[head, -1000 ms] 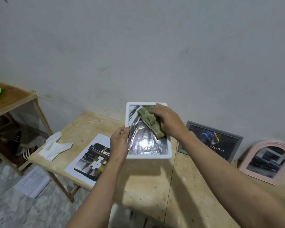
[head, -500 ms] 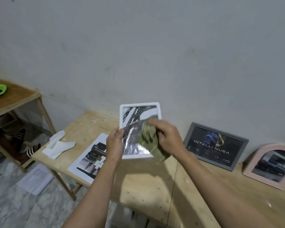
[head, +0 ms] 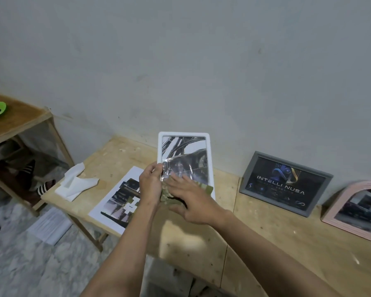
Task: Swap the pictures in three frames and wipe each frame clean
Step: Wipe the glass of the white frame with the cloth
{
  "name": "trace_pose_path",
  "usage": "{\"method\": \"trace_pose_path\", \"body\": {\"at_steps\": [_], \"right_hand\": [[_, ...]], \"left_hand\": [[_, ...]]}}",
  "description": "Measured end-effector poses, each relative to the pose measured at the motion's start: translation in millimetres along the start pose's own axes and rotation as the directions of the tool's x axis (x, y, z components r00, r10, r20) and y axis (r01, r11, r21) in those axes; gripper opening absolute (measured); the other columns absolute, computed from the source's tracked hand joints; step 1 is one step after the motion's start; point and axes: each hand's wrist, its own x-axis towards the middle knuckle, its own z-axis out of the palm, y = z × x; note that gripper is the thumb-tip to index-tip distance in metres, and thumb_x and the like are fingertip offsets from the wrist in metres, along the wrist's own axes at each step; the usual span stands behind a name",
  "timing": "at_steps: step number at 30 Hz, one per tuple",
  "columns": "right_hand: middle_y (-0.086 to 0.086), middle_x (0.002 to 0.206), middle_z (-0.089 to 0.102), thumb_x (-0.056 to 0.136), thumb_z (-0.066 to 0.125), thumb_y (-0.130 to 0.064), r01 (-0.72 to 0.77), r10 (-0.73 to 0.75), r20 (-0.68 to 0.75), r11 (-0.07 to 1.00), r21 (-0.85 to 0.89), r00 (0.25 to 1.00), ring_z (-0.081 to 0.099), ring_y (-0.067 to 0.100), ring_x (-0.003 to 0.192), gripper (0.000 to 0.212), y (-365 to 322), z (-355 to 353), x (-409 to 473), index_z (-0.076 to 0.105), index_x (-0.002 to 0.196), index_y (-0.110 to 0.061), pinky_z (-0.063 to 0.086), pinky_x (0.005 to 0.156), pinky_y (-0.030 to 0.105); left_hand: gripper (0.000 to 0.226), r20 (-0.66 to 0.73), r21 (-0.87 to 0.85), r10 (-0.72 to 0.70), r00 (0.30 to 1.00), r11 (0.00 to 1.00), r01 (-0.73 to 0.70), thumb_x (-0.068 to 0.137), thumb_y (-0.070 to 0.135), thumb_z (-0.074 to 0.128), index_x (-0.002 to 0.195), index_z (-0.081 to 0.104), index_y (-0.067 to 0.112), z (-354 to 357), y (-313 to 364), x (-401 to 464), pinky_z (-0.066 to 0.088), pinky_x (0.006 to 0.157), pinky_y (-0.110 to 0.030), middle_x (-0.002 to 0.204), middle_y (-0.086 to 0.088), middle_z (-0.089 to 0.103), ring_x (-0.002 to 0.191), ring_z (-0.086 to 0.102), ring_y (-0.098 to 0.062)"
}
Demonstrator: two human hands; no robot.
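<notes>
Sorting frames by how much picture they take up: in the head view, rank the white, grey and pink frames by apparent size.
1. grey frame
2. white frame, held nearer the camera and partly hidden, so unsure against the grey one
3. pink arched frame, cut off by the edge

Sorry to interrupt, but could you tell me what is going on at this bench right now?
A person is cleaning a white picture frame above a wooden bench. The left hand grips the frame's left edge, and the right hand presses a green cloth flat against its lower glass. A loose printed picture lies on the bench to the left, beside a white tissue. A grey frame and a pink arched frame lean against the wall on the right.
</notes>
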Motion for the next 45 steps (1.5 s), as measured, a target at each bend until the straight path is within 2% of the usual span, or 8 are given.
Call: {"method": "trace_pose_path", "body": {"at_steps": [4,7,17,20,24,28,41,45], "right_hand": [[0.000,0.143,0.052,0.091,0.055,0.001,-0.099,0.088,0.060,0.973,0.209,0.994,0.034,0.011,0.140,0.044,17.5,7.0,-13.2,0.057,0.133,-0.012,0.021,0.118,0.023],[-0.005,0.117,0.069,0.093,0.050,0.000,-0.322,0.284,0.152,0.847,0.422,0.947,0.057,-0.007,0.106,0.040,30.2,4.4,-20.5,0.063,0.127,-0.016,0.038,0.092,0.004],[0.018,0.105,0.068,0.090,0.055,-0.006,-0.463,0.716,0.200,0.191,0.866,0.669,0.066,0.032,0.095,0.018,169.0,-30.9,-4.9,0.067,0.102,-0.016,0.056,0.076,0.039],[0.011,0.103,0.069,0.091,0.053,-0.002,-0.496,0.780,0.078,0.314,0.809,0.621,0.065,0.026,0.095,0.023,238.3,-34.6,10.8,0.068,0.104,-0.015,0.054,0.084,0.040],[-0.003,0.107,0.066,0.086,0.049,0.005,-0.537,0.668,-0.087,0.662,0.523,0.739,0.060,0.014,0.100,0.038,303.8,-2.1,30.0,0.068,0.114,-0.013,0.048,0.090,0.018],[0.005,0.122,0.063,0.074,0.050,-0.003,-0.503,0.504,-0.053,0.863,0.041,0.862,0.054,0.028,0.115,0.051,357.5,65.4,30.6,0.064,0.120,-0.018,0.044,0.098,0.040],[0.004,0.160,0.019,0.094,0.046,-0.012,-0.618,0.613,0.094,0.762,0.193,0.785,0.008,0.022,0.149,0.061,355.2,96.7,15.4,0.025,0.151,-0.017,0.004,0.121,0.039],[-0.001,0.128,0.063,0.090,0.057,-0.035,-0.580,0.816,0.177,0.221,0.784,0.550,0.054,0.019,0.122,0.036,299.9,45.5,8.0,0.065,0.123,-0.021,0.041,0.106,0.040]], "left_hand": [[0.019,0.015,0.078,-0.021,1.000,0.997,0.019,0.099,0.024,0.052,0.102,0.069,0.016,15.7,-20.3,12.2,0.048,0.091,-0.041,0.098,-0.002,0.069,0.092,0.060,-0.020],[0.028,0.079,0.198,-0.100,0.992,0.977,0.083,0.099,0.035,0.047,0.116,0.064,0.021,24.2,-45.4,25.3,0.050,0.097,-0.048,0.111,-0.006,0.070,0.106,0.064,-0.026],[0.027,0.018,0.334,-0.111,0.994,0.937,0.099,0.102,0.032,0.044,0.119,0.061,0.019,73.4,-101.7,81.3,0.044,0.078,-0.038,0.097,-0.002,0.065,0.090,0.059,-0.026],[0.025,-0.039,0.324,-0.109,0.993,0.939,0.116,0.103,0.027,0.045,0.118,0.062,0.016,83.9,-119.0,105.7,0.040,0.074,-0.035,0.086,-0.001,0.059,0.079,0.052,-0.023],[0.019,-0.114,0.259,-0.153,0.982,0.949,0.178,0.102,0.023,0.048,0.109,0.065,0.017,91.0,-140.8,124.6,0.037,0.057,-0.034,0.064,0.006,0.053,0.062,0.046,-0.021],[0.017,-0.142,0.229,-0.181,0.973,0.950,0.211,0.102,0.026,0.049,0.101,0.065,0.023,94.5,-162.0,134.5,0.033,0.054,-0.035,0.053,0.011,0.050,0.055,0.042,-0.017],[0.020,-0.150,0.196,-0.179,0.972,0.958,0.207,0.104,0.023,0.048,0.108,0.065,0.014,104.6,-152.1,131.7,0.030,0.052,-0.031,0.053,0.007,0.047,0.051,0.038,-0.018],[0.019,-0.083,0.239,-0.148,0.985,0.957,0.164,0.104,0.022,0.048,0.106,0.066,0.017,104.6,-123.7,108.2,0.034,0.049,-0.027,0.068,-0.001,0.051,0.058,0.041,-0.018]]}}
